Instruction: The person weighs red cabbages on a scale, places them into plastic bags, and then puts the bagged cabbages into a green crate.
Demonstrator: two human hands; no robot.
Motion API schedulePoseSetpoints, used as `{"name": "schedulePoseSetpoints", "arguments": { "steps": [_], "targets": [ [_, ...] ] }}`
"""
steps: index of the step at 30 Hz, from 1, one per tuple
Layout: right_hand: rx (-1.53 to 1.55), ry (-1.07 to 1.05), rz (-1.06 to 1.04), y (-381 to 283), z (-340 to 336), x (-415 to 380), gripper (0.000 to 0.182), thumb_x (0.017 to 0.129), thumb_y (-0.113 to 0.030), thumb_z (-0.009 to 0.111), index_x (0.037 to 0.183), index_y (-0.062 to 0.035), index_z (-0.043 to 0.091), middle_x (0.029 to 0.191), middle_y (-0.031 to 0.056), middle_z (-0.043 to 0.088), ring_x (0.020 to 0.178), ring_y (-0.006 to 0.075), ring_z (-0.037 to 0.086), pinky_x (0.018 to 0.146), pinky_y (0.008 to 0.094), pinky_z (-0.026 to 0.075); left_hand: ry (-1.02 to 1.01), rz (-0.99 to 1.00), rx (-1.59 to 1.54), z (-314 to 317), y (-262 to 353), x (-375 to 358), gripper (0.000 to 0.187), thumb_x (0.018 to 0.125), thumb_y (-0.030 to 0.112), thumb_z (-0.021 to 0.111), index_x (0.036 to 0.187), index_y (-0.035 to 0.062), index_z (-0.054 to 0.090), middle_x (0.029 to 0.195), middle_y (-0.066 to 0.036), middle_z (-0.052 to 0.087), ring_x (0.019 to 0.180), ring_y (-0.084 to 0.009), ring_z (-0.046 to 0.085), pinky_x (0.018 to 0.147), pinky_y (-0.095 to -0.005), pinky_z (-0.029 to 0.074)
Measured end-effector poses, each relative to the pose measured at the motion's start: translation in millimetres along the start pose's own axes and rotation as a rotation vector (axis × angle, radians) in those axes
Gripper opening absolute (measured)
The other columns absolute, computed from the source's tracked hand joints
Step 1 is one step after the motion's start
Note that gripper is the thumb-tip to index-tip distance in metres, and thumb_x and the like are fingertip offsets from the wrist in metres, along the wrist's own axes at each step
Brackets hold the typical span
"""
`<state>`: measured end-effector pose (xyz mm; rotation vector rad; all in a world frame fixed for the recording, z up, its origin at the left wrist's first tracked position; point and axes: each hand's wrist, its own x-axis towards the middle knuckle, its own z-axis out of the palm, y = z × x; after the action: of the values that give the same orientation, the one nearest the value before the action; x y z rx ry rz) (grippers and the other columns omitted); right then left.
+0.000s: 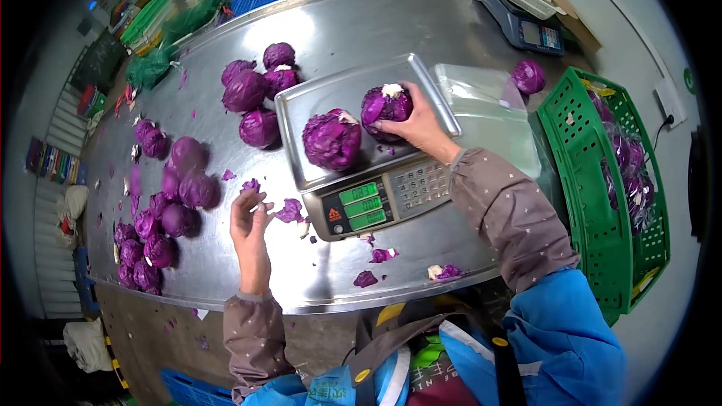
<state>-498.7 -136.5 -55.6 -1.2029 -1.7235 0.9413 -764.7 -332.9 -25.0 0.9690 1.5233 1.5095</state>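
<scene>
My right hand (423, 126) is wrapped round a red cabbage (385, 109) with a pale cut stem, over the right part of the scale's metal tray (301, 143). A second red cabbage (332, 139) lies in the tray on the left. Below the tray, the scale's green display (362, 205) is lit. My left hand (250, 222) hovers left of the scale, its fingers loosely bent and apart. By its fingertips is a purple leaf scrap (251, 185); another torn leaf (289, 211) lies just to its right.
Several red cabbages (244, 91) are grouped behind and left of the scale, with more (197, 189) at the table's left. Clear plastic bags (481, 98) lie right of the tray. A green crate (602, 256) holds bagged cabbages (630, 158). Another scale (523, 26) stands at the back right.
</scene>
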Motion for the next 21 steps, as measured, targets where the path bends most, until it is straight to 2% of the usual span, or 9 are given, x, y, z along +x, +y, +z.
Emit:
{"name": "schedulePoseSetpoints", "arguments": {
  "steps": [1, 4, 5, 6, 10, 14, 16, 20, 21],
  "targets": [
    [0.195, 0.007, 0.045, -6, -9, -3, 0.077, 0.060, -0.019, 0.079, 0.121, 0.0014, 0.036, 0.106, 0.0160, 0.053, 0.101, 0.0220, 0.052, 0.089, 0.0322, 0.043, -0.036, 0.015, 0.007, 10, -1, -2, 0.031, 0.089, 0.014, 0.050, 0.116, 0.0030, 0.043, 0.110, -0.009, 0.051, 0.093, -0.0154, 0.053, 0.079, -0.0287, 0.045],
    [0.205, 0.149, 0.026, 15, -34, -25, 0.080, 0.054, -0.028, 0.081, 0.117, 0.0001, 0.040, 0.105, 0.0162, 0.053, 0.100, 0.0240, 0.052, 0.089, 0.0342, 0.041, -0.165, 0.020, 0.026, 56, -1, -12, 0.026, 0.088, 0.008, 0.048, 0.114, 0.0023, 0.045, 0.103, -0.007, 0.054, 0.089, -0.0139, 0.054, 0.079, -0.0272, 0.044],
    [0.264, 0.152, 0.033, -4, -52, -41, 0.081, 0.054, -0.027, 0.082, 0.118, 0.0007, 0.040, 0.108, 0.0170, 0.051, 0.101, 0.0249, 0.051, 0.089, 0.0342, 0.041, -0.222, 0.016, 0.015, 77, 3, -16, 0.025, 0.088, 0.007, 0.048, 0.112, 0.0027, 0.047, 0.100, -0.006, 0.055, 0.088, -0.0132, 0.054, 0.079, -0.0265, 0.044],
    [0.198, 0.178, 0.014, 7, -65, -54, 0.081, 0.054, -0.027, 0.081, 0.119, -0.0002, 0.040, 0.109, 0.0177, 0.049, 0.101, 0.0261, 0.050, 0.089, 0.0350, 0.041, -0.267, -0.043, -0.005, 96, 3, -20, 0.025, 0.087, 0.007, 0.050, 0.111, 0.0030, 0.047, 0.100, -0.006, 0.055, 0.087, -0.0128, 0.053, 0.080, -0.0259, 0.044],
    [0.181, 0.195, 0.097, -5, -133, -110, 0.079, 0.054, -0.027, 0.081, 0.119, -0.0041, 0.042, 0.107, 0.0178, 0.049, 0.100, 0.0272, 0.051, 0.088, 0.0355, 0.042, -0.530, -0.051, -0.012, 177, -8, -28, 0.026, 0.087, 0.009, 0.053, 0.111, 0.0021, 0.047, 0.099, -0.006, 0.054, 0.090, -0.0127, 0.052, 0.083, -0.0255, 0.043],
    [0.029, 0.284, 0.131, -8, -187, -156, 0.080, 0.054, -0.028, 0.081, 0.119, -0.0042, 0.042, 0.109, 0.0181, 0.048, 0.102, 0.0287, 0.051, 0.088, 0.0359, 0.042, -0.688, -0.019, -0.013, 249, -22, -36, 0.027, 0.085, 0.005, 0.053, 0.111, 0.0023, 0.048, 0.098, -0.006, 0.055, 0.091, -0.0115, 0.053, 0.081, -0.0244, 0.043],
    [-0.081, 0.321, 0.130, -7, -208, -173, 0.081, 0.053, -0.030, 0.081, 0.119, -0.0038, 0.042, 0.112, 0.0169, 0.047, 0.103, 0.0294, 0.050, 0.088, 0.0360, 0.042, -0.747, -0.023, 0.095, 277, -29, -38, 0.027, 0.085, 0.006, 0.053, 0.112, 0.0009, 0.050, 0.098, -0.006, 0.057, 0.090, -0.0119, 0.055, 0.080, -0.0251, 0.044],
    [-0.129, 0.370, 0.112, 4, -238, -198, 0.082, 0.054, -0.028, 0.082, 0.120, -0.0039, 0.041, 0.114, 0.0154, 0.046, 0.105, 0.0292, 0.048, 0.088, 0.0362, 0.041, -0.807, 0.141, 0.362, 329, -44, -31, 0.024, 0.086, 0.010, 0.053, 0.108, 0.0002, 0.054, 0.093, -0.010, 0.061, 0.086, -0.0155, 0.058, 0.071, -0.0276, 0.048],
    [-0.100, 0.375, 0.128, 6, -243, -203, 0.082, 0.053, -0.027, 0.082, 0.120, -0.0040, 0.041, 0.114, 0.0155, 0.045, 0.105, 0.0297, 0.048, 0.089, 0.0366, 0.041, -0.819, 0.311, 0.442, 343, -53, -23, 0.026, 0.085, 0.012, 0.054, 0.107, -0.0002, 0.055, 0.095, -0.014, 0.060, 0.083, -0.0226, 0.059, 0.072, -0.0303, 0.048]
  ]
}}
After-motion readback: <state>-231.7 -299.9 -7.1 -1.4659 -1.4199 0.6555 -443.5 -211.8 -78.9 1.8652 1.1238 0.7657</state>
